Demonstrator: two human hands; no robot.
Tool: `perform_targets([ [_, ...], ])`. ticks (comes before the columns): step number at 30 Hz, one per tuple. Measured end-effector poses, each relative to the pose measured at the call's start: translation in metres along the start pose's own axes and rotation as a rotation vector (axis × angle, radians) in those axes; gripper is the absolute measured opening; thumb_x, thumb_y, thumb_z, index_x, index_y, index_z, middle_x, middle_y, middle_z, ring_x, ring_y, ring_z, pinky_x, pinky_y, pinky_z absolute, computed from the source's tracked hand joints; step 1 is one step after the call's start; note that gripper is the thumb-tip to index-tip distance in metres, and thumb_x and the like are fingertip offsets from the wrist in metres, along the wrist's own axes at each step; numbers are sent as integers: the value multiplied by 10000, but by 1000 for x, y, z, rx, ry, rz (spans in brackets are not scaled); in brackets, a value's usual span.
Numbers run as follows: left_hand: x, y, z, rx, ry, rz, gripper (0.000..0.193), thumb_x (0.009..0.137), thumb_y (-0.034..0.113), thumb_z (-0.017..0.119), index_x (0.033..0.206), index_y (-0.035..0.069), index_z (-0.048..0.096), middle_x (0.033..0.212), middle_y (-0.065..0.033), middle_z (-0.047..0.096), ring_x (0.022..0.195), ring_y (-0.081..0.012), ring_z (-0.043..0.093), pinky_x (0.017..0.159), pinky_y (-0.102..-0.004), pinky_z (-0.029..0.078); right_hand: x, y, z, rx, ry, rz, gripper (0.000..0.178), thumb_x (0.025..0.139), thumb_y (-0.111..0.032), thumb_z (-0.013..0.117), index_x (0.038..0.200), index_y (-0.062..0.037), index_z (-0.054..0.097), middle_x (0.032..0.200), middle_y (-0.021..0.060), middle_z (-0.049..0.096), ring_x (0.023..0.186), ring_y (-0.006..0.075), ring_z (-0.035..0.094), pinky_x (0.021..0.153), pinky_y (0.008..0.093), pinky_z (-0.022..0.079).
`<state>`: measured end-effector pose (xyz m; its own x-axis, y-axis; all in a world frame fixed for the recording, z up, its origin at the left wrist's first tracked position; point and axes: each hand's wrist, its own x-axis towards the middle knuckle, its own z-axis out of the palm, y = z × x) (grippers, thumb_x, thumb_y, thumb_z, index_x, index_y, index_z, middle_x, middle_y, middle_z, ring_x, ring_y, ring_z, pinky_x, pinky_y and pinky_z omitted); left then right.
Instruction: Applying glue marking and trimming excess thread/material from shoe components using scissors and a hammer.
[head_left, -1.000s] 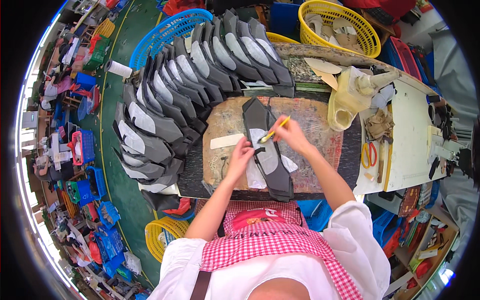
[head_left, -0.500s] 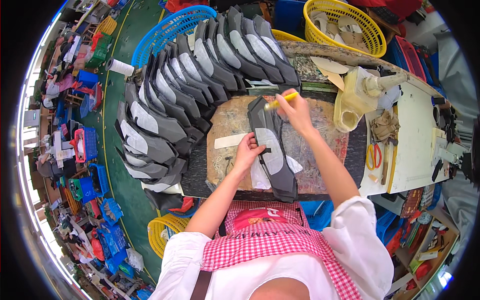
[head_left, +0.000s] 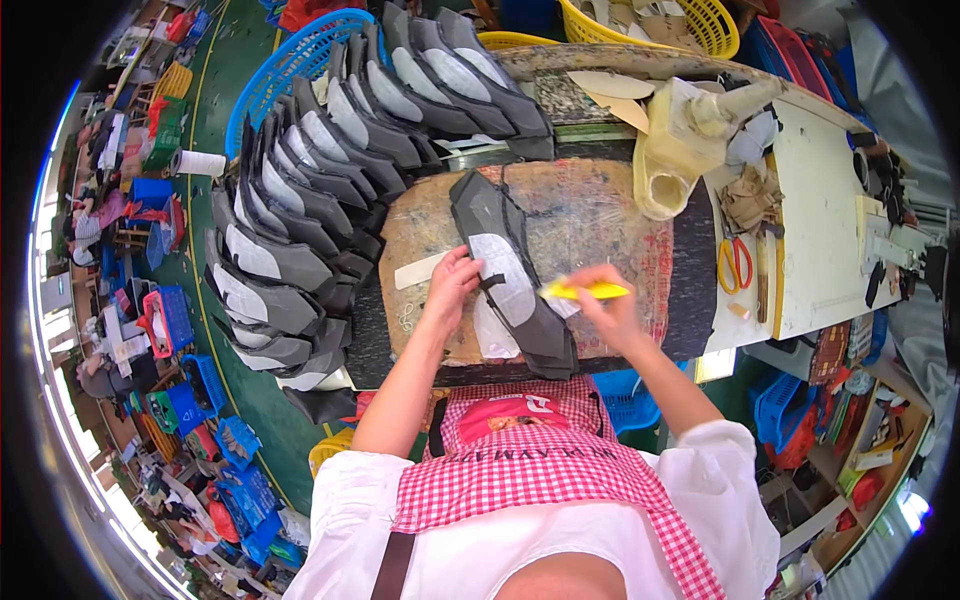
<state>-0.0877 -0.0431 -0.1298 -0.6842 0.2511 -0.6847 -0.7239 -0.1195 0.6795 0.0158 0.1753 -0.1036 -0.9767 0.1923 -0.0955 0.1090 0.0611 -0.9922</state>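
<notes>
A long dark grey padded panel [head_left: 482, 212] with a pale oval patch [head_left: 510, 290] and a small black tab lies slantwise on the worn board [head_left: 600, 210]. At the panel's left edge, my left hand [head_left: 453, 287] grips it, thumb near the patch. My right hand [head_left: 613, 312] is closed around a yellow brush [head_left: 592, 291], its tip pointing left at the panel's right edge. Whether the tip touches is blurred. White pieces [head_left: 492, 332] show under and beside the panel. To the left and behind, many similar grey panels [head_left: 290, 255] stand overlapped in a curved row.
A glue-stained plastic pot [head_left: 685, 135] with a spout stands at the board's far right. Orange-handled scissors [head_left: 735, 263] and crumpled brown material [head_left: 750, 198] lie on the white tabletop [head_left: 815, 240]. A blue basket [head_left: 290, 75] stands behind the row; a yellow basket [head_left: 715, 25] is farther right.
My right hand has brought the brush from the panel's far end toward me, down along its right edge. My left hand still grips the left edge. The whole view has shifted slightly.
</notes>
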Motion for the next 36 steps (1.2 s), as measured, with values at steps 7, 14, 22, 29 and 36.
perform_targets([
  [7,-10,9,24,71,-96,126,541,768,-23,587,1236,-10,317,1069,-88,552,943,-147,550,821,-268,443,-55,42,-42,-111,-157,68,132,762,-64,613,835,-17,513,843,83,608,733,152,592,630,288,468],
  [14,-84,-50,25,294,-153,458,651,780,-46,570,1322,30,217,1275,-126,395,1145,-210,438,920,-334,397,-18,7,-5,24,21,-142,46,759,-33,585,798,-24,563,726,71,601,672,148,585,620,284,465],
  [22,-174,81,-59,-125,443,841,737,677,-97,561,1344,8,264,1356,-86,351,1193,-186,414,915,-333,423,23,10,-87,-330,369,-305,28,794,-58,584,787,-37,567,708,48,549,651,110,504,581,236,419],
  [29,-149,155,-271,18,667,832,562,764,-7,563,1285,-28,354,1186,-105,503,1039,-180,514,863,-292,416,99,-21,-130,-709,353,-92,211,853,-202,588,836,8,584,635,14,532,548,75,453,501,228,358],
  [36,-128,112,-152,671,1118,1358,309,813,40,554,1116,16,502,1107,-99,511,1005,-183,492,894,-306,377,65,-34,-55,-115,266,-99,98,856,-121,519,860,-55,591,685,-20,529,546,40,410,517,185,350],
])
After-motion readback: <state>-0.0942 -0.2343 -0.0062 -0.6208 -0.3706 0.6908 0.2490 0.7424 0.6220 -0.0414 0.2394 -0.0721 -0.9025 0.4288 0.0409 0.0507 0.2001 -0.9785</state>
